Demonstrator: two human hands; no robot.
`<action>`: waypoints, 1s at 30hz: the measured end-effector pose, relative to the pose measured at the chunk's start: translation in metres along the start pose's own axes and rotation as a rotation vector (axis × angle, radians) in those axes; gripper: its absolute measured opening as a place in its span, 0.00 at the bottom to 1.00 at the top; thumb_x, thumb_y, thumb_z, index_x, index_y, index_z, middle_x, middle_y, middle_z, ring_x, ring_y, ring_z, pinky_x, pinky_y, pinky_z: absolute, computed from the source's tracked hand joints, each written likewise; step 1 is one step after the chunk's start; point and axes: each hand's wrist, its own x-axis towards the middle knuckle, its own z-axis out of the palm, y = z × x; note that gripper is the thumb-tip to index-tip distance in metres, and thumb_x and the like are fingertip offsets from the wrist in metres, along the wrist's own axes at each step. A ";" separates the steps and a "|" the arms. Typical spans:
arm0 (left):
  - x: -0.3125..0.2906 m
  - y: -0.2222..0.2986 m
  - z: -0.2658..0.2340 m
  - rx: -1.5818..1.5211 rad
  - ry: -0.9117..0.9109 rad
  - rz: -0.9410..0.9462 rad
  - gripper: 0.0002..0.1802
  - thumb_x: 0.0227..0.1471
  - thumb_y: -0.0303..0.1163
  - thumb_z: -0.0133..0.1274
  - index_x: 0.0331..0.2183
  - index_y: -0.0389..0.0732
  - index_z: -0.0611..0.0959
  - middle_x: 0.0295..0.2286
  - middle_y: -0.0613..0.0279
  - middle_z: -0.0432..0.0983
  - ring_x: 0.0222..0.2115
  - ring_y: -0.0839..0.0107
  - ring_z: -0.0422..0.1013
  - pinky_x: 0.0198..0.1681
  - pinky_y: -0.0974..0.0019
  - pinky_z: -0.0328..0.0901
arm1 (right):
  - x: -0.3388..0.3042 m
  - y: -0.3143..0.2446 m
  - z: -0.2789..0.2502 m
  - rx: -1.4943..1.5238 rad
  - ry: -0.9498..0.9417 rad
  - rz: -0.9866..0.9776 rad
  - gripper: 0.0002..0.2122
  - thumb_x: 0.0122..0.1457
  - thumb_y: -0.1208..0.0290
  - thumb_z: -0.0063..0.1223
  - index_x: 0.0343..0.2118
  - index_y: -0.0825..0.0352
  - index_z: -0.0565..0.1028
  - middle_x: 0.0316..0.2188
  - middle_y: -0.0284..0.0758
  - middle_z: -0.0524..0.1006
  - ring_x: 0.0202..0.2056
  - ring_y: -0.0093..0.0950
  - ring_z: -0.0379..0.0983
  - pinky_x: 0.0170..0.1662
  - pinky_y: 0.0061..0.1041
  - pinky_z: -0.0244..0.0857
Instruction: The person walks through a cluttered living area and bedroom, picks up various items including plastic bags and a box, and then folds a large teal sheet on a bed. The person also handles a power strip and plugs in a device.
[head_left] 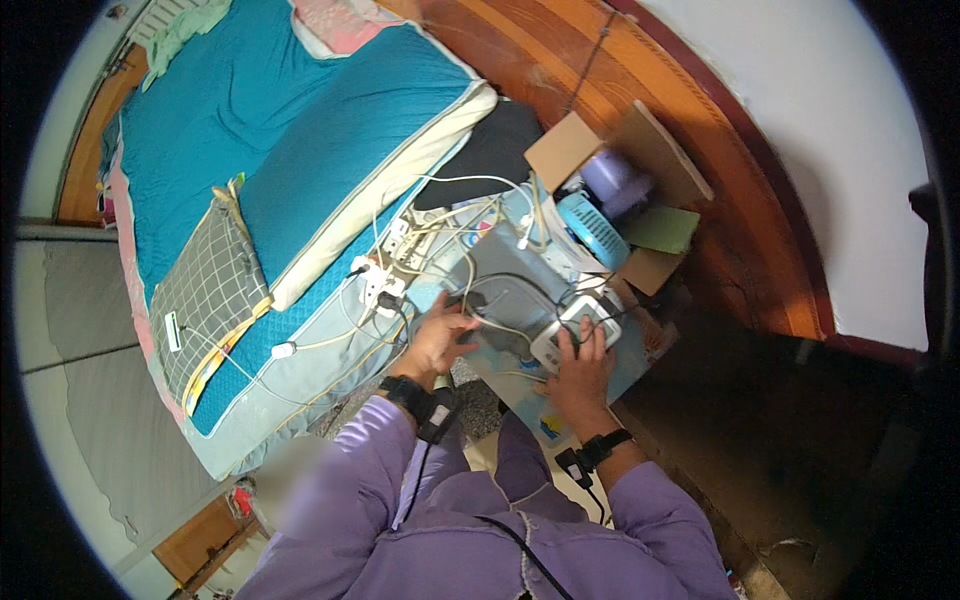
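My right hand [583, 372] lies on a white power strip [548, 350] at the front right of a small table [625, 370]. Its fingers are stretched out and apart over the strip, with a black cord beside them. My left hand [438, 338] is at the table's left edge, fingers spread, beside a dark object [470, 301] too unclear to name. A pale cable [500, 326] runs between the hands. Left of the table, more white power strips [381, 289] carry plugs and a tangle of cords. A flat grey sheet or panel [505, 262] covers part of the tabletop.
A bed [330, 130] with teal bedding fills the upper left, and a checked grey cushion [208, 290] lies on it. Beyond the table stands an open cardboard box [563, 150] near a blue slotted item [592, 228] and a purple object [612, 178]. Loose cords hang along the bed edge.
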 end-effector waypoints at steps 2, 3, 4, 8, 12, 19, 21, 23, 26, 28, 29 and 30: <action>0.000 0.003 0.006 0.006 -0.079 -0.006 0.53 0.43 0.22 0.50 0.60 0.50 0.34 0.59 0.57 0.42 0.49 0.61 0.61 0.53 0.35 0.45 | 0.001 0.002 0.002 0.016 0.082 -0.020 0.39 0.37 0.61 0.66 0.54 0.63 0.60 0.59 0.49 0.50 0.60 0.46 0.42 0.54 0.55 0.43; -0.002 0.004 0.008 0.047 -0.054 -0.004 0.51 0.44 0.21 0.47 0.60 0.51 0.33 0.60 0.59 0.43 0.46 0.63 0.65 0.53 0.35 0.43 | 0.003 0.003 0.002 0.032 0.100 -0.039 0.38 0.37 0.61 0.66 0.54 0.64 0.61 0.58 0.49 0.51 0.60 0.46 0.43 0.54 0.55 0.44; -0.006 0.006 0.006 0.045 -0.065 -0.018 0.51 0.44 0.22 0.47 0.60 0.50 0.34 0.60 0.58 0.42 0.45 0.63 0.66 0.53 0.37 0.46 | 0.002 0.004 0.001 0.034 0.109 -0.050 0.37 0.37 0.61 0.65 0.53 0.65 0.62 0.58 0.49 0.51 0.59 0.46 0.44 0.54 0.55 0.45; -0.028 0.009 -0.023 -0.033 -0.060 0.032 0.46 0.46 0.22 0.47 0.60 0.46 0.39 0.60 0.51 0.40 0.43 0.64 0.68 0.48 0.48 0.59 | -0.001 0.007 -0.014 0.172 0.148 -0.096 0.27 0.43 0.63 0.60 0.47 0.69 0.68 0.52 0.49 0.62 0.54 0.47 0.55 0.53 0.50 0.49; -0.053 0.008 -0.101 -0.212 0.100 0.102 0.29 0.49 0.23 0.47 0.53 0.39 0.59 0.45 0.51 0.59 0.35 0.61 0.69 0.41 0.59 0.67 | -0.007 0.000 -0.040 0.403 0.041 -0.198 0.16 0.49 0.67 0.53 0.40 0.71 0.71 0.36 0.46 0.72 0.38 0.42 0.68 0.43 0.40 0.60; -0.042 0.012 -0.242 -0.771 0.611 -0.071 0.22 0.50 0.33 0.48 0.47 0.40 0.64 0.43 0.51 0.60 0.46 0.57 0.60 0.51 0.45 0.54 | 0.014 -0.074 -0.047 0.675 -0.203 -0.206 0.13 0.50 0.69 0.53 0.38 0.69 0.72 0.31 0.42 0.75 0.33 0.34 0.73 0.36 0.29 0.66; -0.035 0.014 -0.261 -0.699 0.354 -0.059 0.18 0.50 0.38 0.46 0.42 0.43 0.66 0.40 0.55 0.65 0.47 0.56 0.62 0.52 0.46 0.51 | 0.025 -0.108 -0.043 0.820 -0.264 -0.122 0.14 0.51 0.68 0.55 0.38 0.69 0.72 0.32 0.40 0.75 0.33 0.29 0.73 0.35 0.26 0.66; -0.032 0.014 -0.271 -0.861 0.364 -0.089 0.12 0.51 0.36 0.47 0.37 0.44 0.71 0.34 0.60 0.70 0.42 0.60 0.68 0.53 0.49 0.51 | 0.036 -0.142 -0.038 0.895 -0.246 -0.158 0.14 0.51 0.66 0.54 0.39 0.69 0.73 0.31 0.39 0.76 0.32 0.27 0.73 0.36 0.25 0.66; -0.044 0.021 -0.284 -0.884 0.183 0.048 0.05 0.52 0.34 0.45 0.30 0.45 0.73 0.27 0.66 0.72 0.35 0.65 0.71 0.52 0.50 0.54 | 0.057 -0.195 -0.027 0.892 -0.224 -0.103 0.13 0.51 0.67 0.52 0.38 0.69 0.73 0.29 0.39 0.76 0.31 0.31 0.73 0.36 0.27 0.65; -0.053 0.032 -0.294 -0.699 0.192 0.049 0.05 0.52 0.32 0.46 0.29 0.43 0.74 0.23 0.68 0.72 0.36 0.65 0.71 0.51 0.48 0.56 | 0.067 -0.218 -0.024 0.797 -0.180 -0.112 0.13 0.51 0.68 0.52 0.38 0.69 0.73 0.29 0.40 0.76 0.31 0.33 0.73 0.36 0.27 0.65; -0.056 0.035 -0.297 -0.626 0.214 0.052 0.04 0.52 0.31 0.46 0.29 0.42 0.74 0.22 0.69 0.72 0.36 0.66 0.71 0.50 0.46 0.57 | 0.070 -0.227 -0.022 0.785 -0.156 -0.127 0.13 0.51 0.68 0.52 0.38 0.69 0.73 0.29 0.41 0.76 0.32 0.34 0.73 0.36 0.28 0.66; -0.059 0.042 -0.306 -0.622 0.069 -0.046 0.12 0.52 0.33 0.46 0.39 0.40 0.71 0.35 0.62 0.72 0.41 0.64 0.68 0.51 0.44 0.56 | 0.074 -0.234 -0.021 0.676 -0.134 -0.124 0.13 0.51 0.68 0.52 0.38 0.69 0.73 0.29 0.42 0.76 0.32 0.37 0.73 0.36 0.29 0.66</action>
